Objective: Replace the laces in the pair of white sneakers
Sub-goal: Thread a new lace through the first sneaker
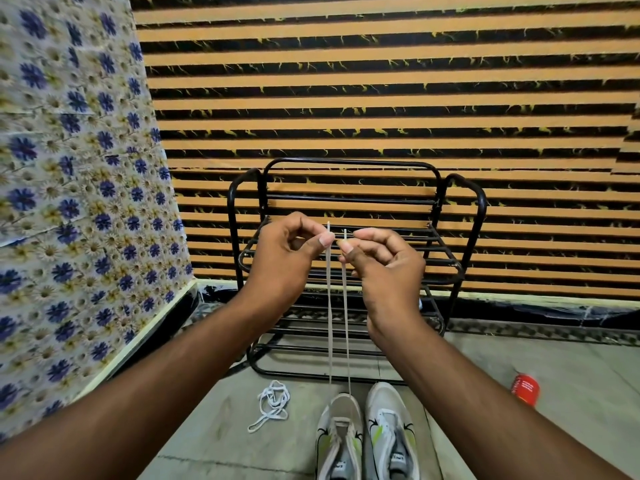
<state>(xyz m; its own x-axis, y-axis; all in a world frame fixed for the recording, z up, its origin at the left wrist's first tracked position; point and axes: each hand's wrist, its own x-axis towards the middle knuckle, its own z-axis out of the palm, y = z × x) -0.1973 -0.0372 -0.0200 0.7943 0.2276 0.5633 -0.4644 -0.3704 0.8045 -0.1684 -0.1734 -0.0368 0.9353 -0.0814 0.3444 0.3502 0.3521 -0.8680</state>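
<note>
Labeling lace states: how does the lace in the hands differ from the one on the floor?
The held lace is stretched in two straight strands up from the left sneaker; the loose lace lies in a tangled heap on the floor beside that sneaker. The left hand and right hand each pinch one held end; nothing touches the loose lace. Both are white.
</note>
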